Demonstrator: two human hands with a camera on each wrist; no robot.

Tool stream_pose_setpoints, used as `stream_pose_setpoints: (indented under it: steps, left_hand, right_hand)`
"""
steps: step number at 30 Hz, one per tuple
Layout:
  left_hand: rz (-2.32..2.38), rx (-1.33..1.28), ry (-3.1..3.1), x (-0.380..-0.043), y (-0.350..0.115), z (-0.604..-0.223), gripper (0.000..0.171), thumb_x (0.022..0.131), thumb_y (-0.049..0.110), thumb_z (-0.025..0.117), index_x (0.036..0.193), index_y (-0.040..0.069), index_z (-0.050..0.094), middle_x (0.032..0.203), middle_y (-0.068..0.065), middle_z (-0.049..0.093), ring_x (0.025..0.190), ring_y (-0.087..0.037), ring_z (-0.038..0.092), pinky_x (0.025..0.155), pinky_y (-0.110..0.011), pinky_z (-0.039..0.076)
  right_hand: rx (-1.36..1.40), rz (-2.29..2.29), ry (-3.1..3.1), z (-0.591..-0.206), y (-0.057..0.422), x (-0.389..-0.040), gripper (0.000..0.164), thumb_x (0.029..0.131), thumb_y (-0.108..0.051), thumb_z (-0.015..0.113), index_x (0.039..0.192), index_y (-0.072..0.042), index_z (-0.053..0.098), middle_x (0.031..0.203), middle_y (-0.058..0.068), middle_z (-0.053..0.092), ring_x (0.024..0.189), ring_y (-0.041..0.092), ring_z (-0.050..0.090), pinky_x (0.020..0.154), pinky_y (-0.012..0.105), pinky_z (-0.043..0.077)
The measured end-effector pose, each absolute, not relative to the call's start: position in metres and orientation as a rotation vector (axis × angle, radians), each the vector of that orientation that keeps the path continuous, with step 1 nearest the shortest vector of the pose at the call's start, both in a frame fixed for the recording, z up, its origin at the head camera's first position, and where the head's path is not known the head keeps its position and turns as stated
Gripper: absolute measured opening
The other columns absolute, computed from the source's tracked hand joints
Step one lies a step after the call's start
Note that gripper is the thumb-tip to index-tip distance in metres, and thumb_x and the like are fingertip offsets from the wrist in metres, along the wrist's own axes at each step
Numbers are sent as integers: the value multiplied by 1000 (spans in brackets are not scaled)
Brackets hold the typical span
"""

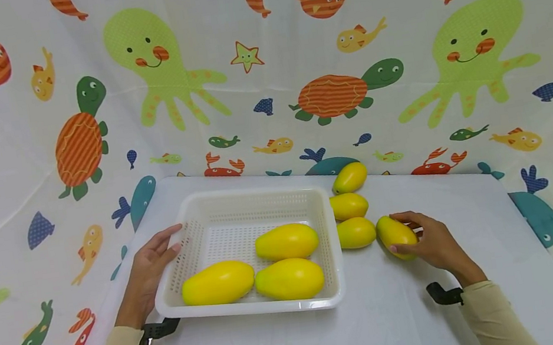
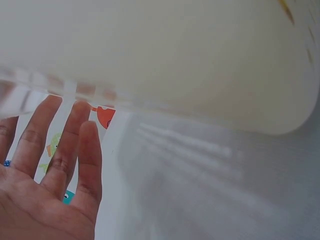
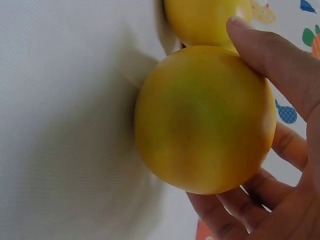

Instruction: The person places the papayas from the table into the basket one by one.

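Your right hand (image 1: 436, 243) grips a yellow fruit (image 1: 392, 234), partly covering it! Your left hand (image 1: 145, 277) sits straight-fingered at the basket's (image 1: 254, 308) left side, contact unclear.

A smooth, plump yellow fruit (image 1: 394, 235) with a greenish tinge at its end lies slantwise between the thumb and fingers of the right-hand grip (image 1: 433, 238), just beside the nearest of three similar loose fruits (image 1: 357, 233) lined up along the right side of a white plastic basket (image 1: 254, 309). The basket is rectangular, its walls and floor pierced with small holes, and holds three larger yellow fruits (image 1: 218, 284) lying on their sides; the left-hand grip (image 1: 150, 269) touches its left side
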State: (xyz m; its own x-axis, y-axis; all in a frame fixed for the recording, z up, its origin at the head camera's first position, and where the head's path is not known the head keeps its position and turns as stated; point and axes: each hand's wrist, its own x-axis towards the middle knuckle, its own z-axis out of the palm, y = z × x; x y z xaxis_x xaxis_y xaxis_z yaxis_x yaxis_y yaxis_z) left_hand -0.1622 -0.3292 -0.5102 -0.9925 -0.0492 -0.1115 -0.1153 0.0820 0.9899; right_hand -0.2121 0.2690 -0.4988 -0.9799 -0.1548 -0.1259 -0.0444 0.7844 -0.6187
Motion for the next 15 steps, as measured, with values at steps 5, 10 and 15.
stream_pose_setpoints:
  steps: [5,10,15]
  left_hand:
    - [2087,-165,2280,-163,-329,-511,62,106,38,66,162,26,44,172,-4,40,122,-6,71,95,-31,62]
    - [2075,-173,2284,-162,-329,-510,62,106,40,66,162,27,44,172,-3,39,121,-5,71,95,-31,63]
    - [2047,-177,2303,-162,-329,-511,62,105,42,65,162,29,44,173,-5,39,121,-6,71,95,-33,63]
  right_hand:
    - [-181,-963,2823,-497,270,-213,74,87,-41,89,150,-18,58,151,17,60,120,36,61,102,56,57]
    - [-197,-992,2841,-488,268,-214,71,89,-37,88,150,-17,58,150,18,61,122,36,60,103,56,56]
    - [-266,-1007,2895,-474,265,-215,70,88,-30,89,149,-15,59,147,17,63,123,35,61,103,47,57]
